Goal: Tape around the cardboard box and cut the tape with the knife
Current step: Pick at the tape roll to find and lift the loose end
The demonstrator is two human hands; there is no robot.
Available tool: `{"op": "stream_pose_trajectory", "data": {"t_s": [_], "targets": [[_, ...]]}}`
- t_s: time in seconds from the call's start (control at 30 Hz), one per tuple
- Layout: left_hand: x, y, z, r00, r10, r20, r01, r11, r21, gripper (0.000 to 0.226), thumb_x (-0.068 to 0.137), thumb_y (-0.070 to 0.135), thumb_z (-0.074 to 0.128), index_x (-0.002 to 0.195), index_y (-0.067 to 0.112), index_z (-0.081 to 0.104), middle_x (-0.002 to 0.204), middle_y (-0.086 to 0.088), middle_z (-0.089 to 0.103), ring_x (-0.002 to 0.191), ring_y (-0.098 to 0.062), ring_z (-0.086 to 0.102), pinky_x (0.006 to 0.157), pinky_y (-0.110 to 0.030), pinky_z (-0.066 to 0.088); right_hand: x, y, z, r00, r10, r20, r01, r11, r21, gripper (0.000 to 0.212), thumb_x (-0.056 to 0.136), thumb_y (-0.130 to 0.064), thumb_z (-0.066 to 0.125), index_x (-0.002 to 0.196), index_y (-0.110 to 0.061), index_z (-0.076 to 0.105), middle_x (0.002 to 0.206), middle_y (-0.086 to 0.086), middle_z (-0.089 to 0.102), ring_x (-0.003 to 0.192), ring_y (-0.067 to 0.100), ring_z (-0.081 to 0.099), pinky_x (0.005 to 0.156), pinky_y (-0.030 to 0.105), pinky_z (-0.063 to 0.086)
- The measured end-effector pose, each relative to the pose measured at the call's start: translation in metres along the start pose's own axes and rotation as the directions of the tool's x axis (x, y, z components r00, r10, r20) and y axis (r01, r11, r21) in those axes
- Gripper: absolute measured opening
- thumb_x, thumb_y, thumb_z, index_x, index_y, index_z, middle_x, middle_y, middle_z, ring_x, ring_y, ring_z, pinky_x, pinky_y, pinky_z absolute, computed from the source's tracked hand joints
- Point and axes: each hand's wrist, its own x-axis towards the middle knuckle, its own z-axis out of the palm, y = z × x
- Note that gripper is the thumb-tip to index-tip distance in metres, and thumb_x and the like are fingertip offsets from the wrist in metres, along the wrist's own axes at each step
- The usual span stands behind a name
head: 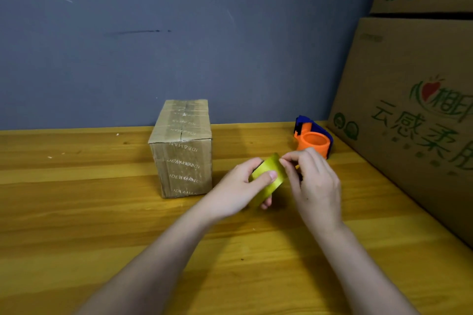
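Right hand [313,184]: fingers curled, tips bunched together and picking at the upper right edge of the tape roll [267,178]; can't tell if a loose end is actually pinched. Left hand [242,190]: thumb pressed flat across the roll's yellow outer face, other fingers wrapped round from behind and below, one fingertip showing under the roll. Roll is held just above the table [102,225], tilted, between both hands, near the middle right of the tabletop

Cardboard box [183,151] stands upright on the table just left of the left hand, not touching it; old clear tape with printed lettering runs over its top and down the front face. Tape dispenser [313,139], orange with a blue frame, sits on the table beyond the right hand, close to the wall [179,33]. Big printed cartons [414,110] are stacked along the right edge of the table, well apart from the small box. Both forearms come in from the bottom of the view
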Motion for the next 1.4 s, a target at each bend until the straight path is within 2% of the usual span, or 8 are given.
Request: {"op": "stream_pose_trajectory", "data": {"t_s": [0.1, 0.3, 0.43, 0.57, 0.7, 1.1, 1.3, 1.4], "targets": [[0.000, -0.002, -0.001, 0.995, 0.046, -0.085, -0.021, 0.961, 0.277, 0.016, 0.085, 0.047, 0.050, 0.088, 0.031, 0.049, 0.066, 0.001, 0.066, 0.069, -0.024, 0.068, 0.069, -0.038, 0.052, 0.001, -0.005, -0.003, 0.999, -0.049, 0.019, 0.049, 0.999, 0.004, 0.013, 0.092, -0.017, 0.058, 0.087, -0.006, 0.063, 0.082, 0.006, 0.062, 0.073, 0.020, 0.058, 0.066, 0.028, 0.047], [0.000, 0.000, 0.002, 0.939, 0.216, -0.269, 0.079, 0.624, 0.777, 0.039, 0.090, 0.052, 0.040, 0.118, 0.025, 0.045, 0.097, -0.012, 0.070, 0.092, -0.040, 0.062, 0.069, -0.037, 0.043, 0.005, -0.018, -0.011, 0.995, -0.071, 0.071, 0.066, 0.995, 0.077, 0.014, 0.093, -0.017, 0.055, 0.088, -0.006, 0.063, 0.084, 0.005, 0.062, 0.075, 0.021, 0.058, 0.067, 0.033, 0.050], [0.002, -0.006, -0.006, 0.943, 0.124, -0.309, 0.130, 0.717, 0.685, 0.040, 0.085, 0.054, 0.042, 0.115, 0.030, 0.050, 0.095, -0.011, 0.071, 0.091, -0.039, 0.064, 0.073, -0.041, 0.052, 0.007, -0.025, -0.011, 0.983, -0.097, 0.155, 0.084, 0.992, 0.090, 0.016, 0.095, -0.021, 0.051, 0.089, -0.009, 0.060, 0.086, 0.004, 0.060, 0.077, 0.021, 0.057, 0.070, 0.029, 0.047], [0.001, -0.007, -0.003, 0.961, 0.066, -0.268, 0.071, 0.879, 0.471, 0.028, 0.071, 0.063, 0.043, 0.072, 0.037, 0.054, 0.069, 0.002, 0.065, 0.078, -0.027, 0.065, 0.069, -0.043, 0.052, 0.008, -0.023, -0.009, 0.986, 0.053, 0.156, -0.079, 0.983, 0.164, 0.016, 0.094, -0.024, 0.047, 0.090, -0.012, 0.057, 0.087, -0.005, 0.054, 0.081, 0.016, 0.051, 0.073, 0.021, 0.039], [0.002, -0.006, 0.000, 0.976, -0.004, -0.217, 0.056, 0.971, 0.231, 0.016, 0.075, 0.050, 0.056, 0.066, 0.037, 0.057, 0.060, 0.002, 0.069, 0.057, -0.019, 0.071, 0.065, -0.047, 0.058, 0.008, -0.017, -0.008, 0.974, 0.188, 0.129, -0.213, 0.952, 0.218, 0.010, 0.089, -0.026, 0.055, 0.091, -0.016, 0.056, 0.088, -0.007, 0.052, 0.082, 0.012, 0.049, 0.071, 0.024, 0.042], [-0.005, 0.002, -0.007, 0.999, -0.037, -0.018, 0.039, 0.989, 0.145, 0.018, 0.086, 0.035, 0.061, 0.071, 0.025, 0.058, 0.062, 0.000, 0.066, 0.057, -0.022, 0.067, 0.061, -0.038, 0.057, 0.003, -0.004, -0.003, 0.917, 0.358, 0.174, -0.385, 0.909, 0.162, 0.007, 0.094, -0.031, 0.050, 0.093, -0.024, 0.047, 0.088, -0.009, 0.052, 0.075, 0.011, 0.052, 0.057, 0.014, 0.036], [-0.015, 0.008, -0.009, 0.998, -0.035, 0.052, 0.033, 0.998, 0.045, 0.022, 0.090, 0.018, 0.056, 0.069, 0.023, 0.054, 0.058, -0.001, 0.061, 0.049, -0.016, 0.061, 0.050, -0.023, 0.048, 0.000, 0.010, 0.001, 0.896, 0.402, 0.190, -0.413, 0.910, 0.020, 0.018, 0.095, -0.036, 0.047, 0.097, -0.019, 0.051, 0.078, 0.000, 0.066, 0.071, 0.031, 0.063, 0.057, 0.035, 0.042], [-0.020, 0.010, -0.004, 0.999, 0.046, 0.001, -0.044, 0.947, 0.319, 0.017, 0.088, 0.037, 0.054, 0.071, 0.038, 0.052, 0.057, 0.003, 0.062, 0.052, -0.014, 0.063, 0.055, -0.025, 0.047, 0.002, 0.008, -0.001, 0.906, 0.381, 0.183, -0.393, 0.919, 0.035, 0.017, 0.093, -0.036, 0.049, 0.095, -0.020, 0.052, 0.073, -0.005, 0.062, 0.067, 0.028, 0.063, 0.056, 0.034, 0.043]]}}
